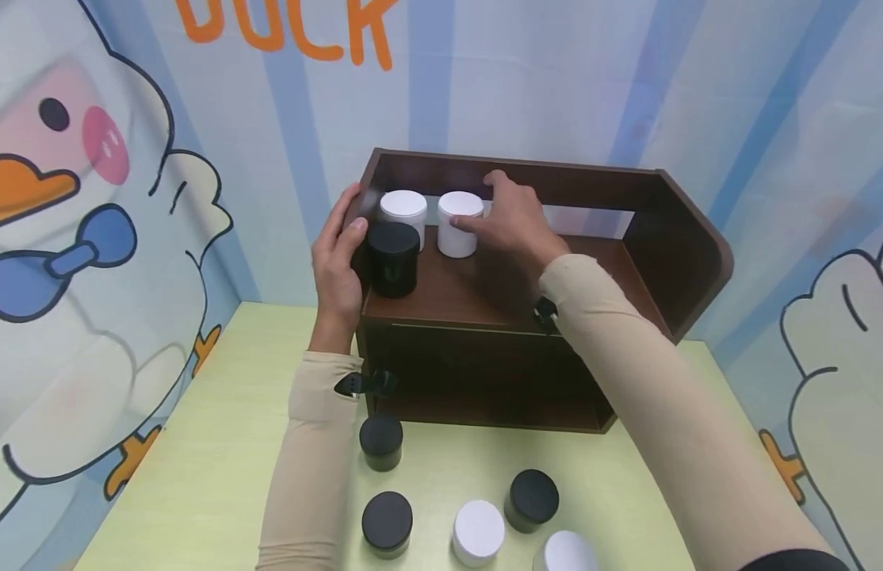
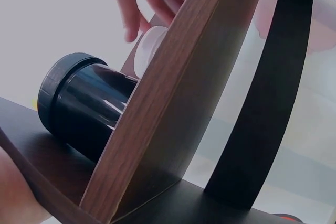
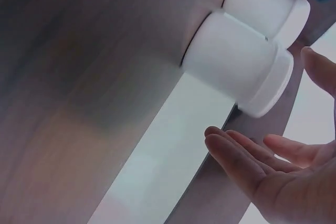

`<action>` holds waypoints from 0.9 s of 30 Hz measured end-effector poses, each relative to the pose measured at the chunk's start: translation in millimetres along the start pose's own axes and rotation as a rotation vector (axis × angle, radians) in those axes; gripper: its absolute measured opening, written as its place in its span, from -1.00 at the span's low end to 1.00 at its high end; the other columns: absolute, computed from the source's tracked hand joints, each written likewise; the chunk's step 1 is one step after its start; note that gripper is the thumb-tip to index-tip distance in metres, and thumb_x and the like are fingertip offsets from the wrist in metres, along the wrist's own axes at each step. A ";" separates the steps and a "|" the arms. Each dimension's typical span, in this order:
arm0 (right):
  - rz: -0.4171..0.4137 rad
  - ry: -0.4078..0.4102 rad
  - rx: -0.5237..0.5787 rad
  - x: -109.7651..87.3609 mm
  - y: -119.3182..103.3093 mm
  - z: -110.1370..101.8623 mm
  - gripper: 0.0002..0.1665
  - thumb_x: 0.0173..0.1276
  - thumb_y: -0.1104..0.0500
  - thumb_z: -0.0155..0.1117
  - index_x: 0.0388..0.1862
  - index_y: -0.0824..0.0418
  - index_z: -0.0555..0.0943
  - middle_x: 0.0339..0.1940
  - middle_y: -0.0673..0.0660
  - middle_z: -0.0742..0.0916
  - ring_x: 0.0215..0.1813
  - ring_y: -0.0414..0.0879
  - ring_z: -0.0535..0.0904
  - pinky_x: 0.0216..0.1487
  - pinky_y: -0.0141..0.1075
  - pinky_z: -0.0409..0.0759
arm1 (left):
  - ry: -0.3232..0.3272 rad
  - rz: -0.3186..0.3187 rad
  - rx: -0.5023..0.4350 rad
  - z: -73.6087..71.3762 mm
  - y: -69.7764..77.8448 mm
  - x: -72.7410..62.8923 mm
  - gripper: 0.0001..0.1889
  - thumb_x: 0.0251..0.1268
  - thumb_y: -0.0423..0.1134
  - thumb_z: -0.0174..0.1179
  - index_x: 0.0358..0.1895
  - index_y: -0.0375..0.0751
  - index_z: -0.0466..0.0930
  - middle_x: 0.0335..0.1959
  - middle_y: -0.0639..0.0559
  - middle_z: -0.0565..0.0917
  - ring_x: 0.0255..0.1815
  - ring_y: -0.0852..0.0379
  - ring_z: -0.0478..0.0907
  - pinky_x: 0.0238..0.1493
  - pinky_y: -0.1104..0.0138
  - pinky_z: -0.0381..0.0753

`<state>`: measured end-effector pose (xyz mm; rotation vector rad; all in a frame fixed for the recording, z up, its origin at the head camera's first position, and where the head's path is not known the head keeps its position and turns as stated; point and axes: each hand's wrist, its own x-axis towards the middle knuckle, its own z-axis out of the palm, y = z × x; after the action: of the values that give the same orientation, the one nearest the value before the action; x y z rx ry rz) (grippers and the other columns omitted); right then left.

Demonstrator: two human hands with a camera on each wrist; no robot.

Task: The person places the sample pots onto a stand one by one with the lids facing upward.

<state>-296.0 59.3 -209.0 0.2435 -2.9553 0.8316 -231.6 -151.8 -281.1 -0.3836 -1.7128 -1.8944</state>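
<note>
My left hand (image 1: 338,266) grips the left side panel of a dark brown wooden shelf (image 1: 449,317), its thumb beside a black jar (image 1: 393,262) on the upper board. Behind that jar stands a white lidded jar (image 1: 404,208), with a second white jar (image 1: 459,226) to its right. My right hand (image 1: 516,218) is just right of the second white jar, thumb and fingers spread. In the right wrist view a gap shows between the fingers (image 3: 236,156) and this jar (image 3: 236,61). The black jar (image 2: 89,103) also appears in the left wrist view, inside the panel (image 2: 163,93).
On the pale yellow table (image 1: 199,444) before the shelf stand several jars: black ones (image 1: 380,442), (image 1: 387,523), (image 1: 532,500) and white ones (image 1: 479,531), (image 1: 566,555). A striped curtain (image 1: 484,87) with duck drawings hangs behind.
</note>
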 end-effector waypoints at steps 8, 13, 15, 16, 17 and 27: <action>-0.006 0.006 0.021 -19.7 28.4 -19.6 0.07 0.29 -0.27 0.33 0.59 0.17 0.12 0.46 0.30 0.47 0.41 0.17 0.44 0.37 0.13 0.48 | 0.008 0.000 0.014 -0.4 -0.3 0.7 -0.45 0.46 -0.08 -0.09 0.49 -0.02 0.36 0.48 0.04 0.43 0.47 0.01 0.36 0.49 0.05 0.33; -0.018 0.001 0.049 -44.0 39.0 -33.8 0.10 0.24 -0.32 0.36 0.58 0.12 0.15 0.43 0.30 0.50 0.38 0.19 0.49 0.34 0.16 0.50 | 0.000 0.007 -0.011 0.3 -0.6 1.1 -0.45 0.47 -0.10 -0.08 0.49 -0.05 0.35 0.49 0.01 0.41 0.49 0.01 0.34 0.51 0.07 0.31; -0.009 -0.002 0.062 -56.4 42.5 -39.9 0.11 0.20 -0.36 0.37 0.58 0.08 0.17 0.44 0.27 0.51 0.39 0.18 0.50 0.33 0.18 0.50 | -0.007 0.004 -0.010 1.5 -0.6 1.1 -0.44 0.47 -0.10 -0.07 0.50 -0.05 0.34 0.50 0.02 0.40 0.50 0.02 0.33 0.52 0.06 0.31; -0.005 -0.002 0.074 -62.5 44.0 -42.7 0.12 0.18 -0.38 0.37 0.58 0.05 0.18 0.44 0.24 0.51 0.39 0.16 0.51 0.33 0.17 0.51 | -0.009 0.002 -0.004 1.8 -0.6 1.3 -0.44 0.47 -0.09 -0.08 0.50 -0.04 0.34 0.50 0.02 0.40 0.50 0.03 0.33 0.52 0.07 0.31; -0.014 0.003 0.078 -68.4 45.4 -45.6 0.11 0.17 -0.40 0.38 0.56 0.04 0.21 0.42 0.23 0.53 0.37 0.15 0.53 0.32 0.17 0.52 | -0.010 0.000 -0.001 1.9 -0.6 1.3 -0.44 0.47 -0.09 -0.08 0.50 -0.03 0.34 0.50 0.03 0.40 0.49 0.03 0.33 0.51 0.06 0.31; -0.231 0.039 0.040 -129.3 58.5 -50.2 -0.19 0.18 -0.18 0.49 0.36 0.05 0.46 0.14 0.18 0.73 0.13 0.06 0.69 0.20 0.09 0.59 | 0.000 -0.003 -0.002 -0.7 0.1 0.6 -0.45 0.47 -0.10 -0.10 0.49 -0.03 0.35 0.47 0.00 0.43 0.44 -0.02 0.38 0.42 0.15 0.41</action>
<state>-177.6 152.3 -209.4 0.5509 -2.8052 0.8530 -231.9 -152.7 -280.8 -0.3824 -1.7129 -1.8983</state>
